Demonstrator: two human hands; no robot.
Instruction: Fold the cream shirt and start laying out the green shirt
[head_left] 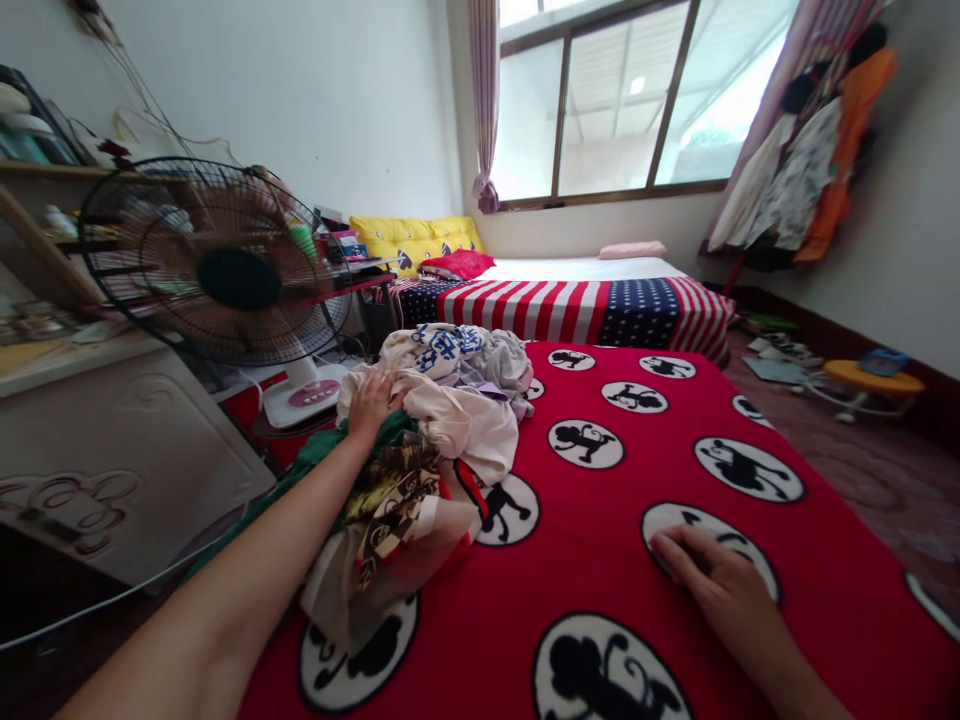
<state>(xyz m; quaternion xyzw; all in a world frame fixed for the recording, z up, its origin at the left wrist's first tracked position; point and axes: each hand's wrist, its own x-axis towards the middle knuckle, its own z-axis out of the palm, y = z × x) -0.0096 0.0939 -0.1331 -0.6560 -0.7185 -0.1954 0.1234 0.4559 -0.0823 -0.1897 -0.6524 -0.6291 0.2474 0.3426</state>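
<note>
A heap of crumpled clothes lies on the left part of a red blanket (600,545) printed with black figures in white ovals. My left hand (373,403) reaches into the heap, its fingers closed on a cream garment (480,430); the fingertips are partly hidden in the folds. Behind it is a white garment with blue lettering (442,345), beside a grey one (504,355). Closer to me are a brown-and-yellow patterned garment (397,500) and green cloth (311,455). My right hand (716,575) rests over the blanket at the right, fingers loosely bent, holding nothing.
A large fan (240,275) stands left of the heap, near a white cabinet (112,470). Beyond the blanket is a bed with a striped, starred cover (525,310). A yellow-topped stool (874,378) stands at right, below hanging clothes (802,180).
</note>
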